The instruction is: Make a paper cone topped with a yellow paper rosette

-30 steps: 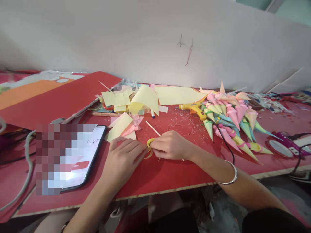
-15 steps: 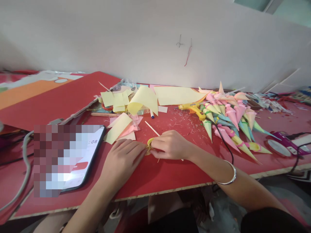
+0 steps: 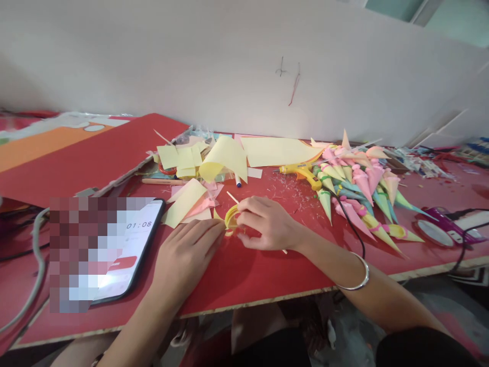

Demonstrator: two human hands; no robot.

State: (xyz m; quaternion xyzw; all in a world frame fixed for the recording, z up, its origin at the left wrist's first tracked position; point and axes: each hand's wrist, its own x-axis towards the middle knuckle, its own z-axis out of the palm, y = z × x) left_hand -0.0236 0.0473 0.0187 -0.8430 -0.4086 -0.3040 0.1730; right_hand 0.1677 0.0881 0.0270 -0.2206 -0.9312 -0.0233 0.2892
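Observation:
My left hand (image 3: 189, 250) rests low over the table with its fingers together, closed at the tips on a thin yellow paper strip (image 3: 230, 216) bent into a loose loop. Just to the right, my right hand (image 3: 269, 224) is curled, its thumb and fingertips a little apart beside the loop. A thin pale stick (image 3: 232, 197) runs under that hand; its upper end shows beyond the fingers and its lower end by the wrist. How the palm grips the stick is hidden.
A phone (image 3: 141, 250) with a timer lies left. Behind are yellow paper pieces (image 3: 187, 199), a marker (image 3: 238, 181) and a yellow glue gun (image 3: 301, 172). Several pastel paper cones (image 3: 362, 183) are heaped right, near a black cord (image 3: 349, 219). The table's front edge (image 3: 263, 302) is close.
The yellow loop has opened wider and shows more clearly. My right hand's thumb and fingers have spread apart from it, while my left hand has shifted slightly left.

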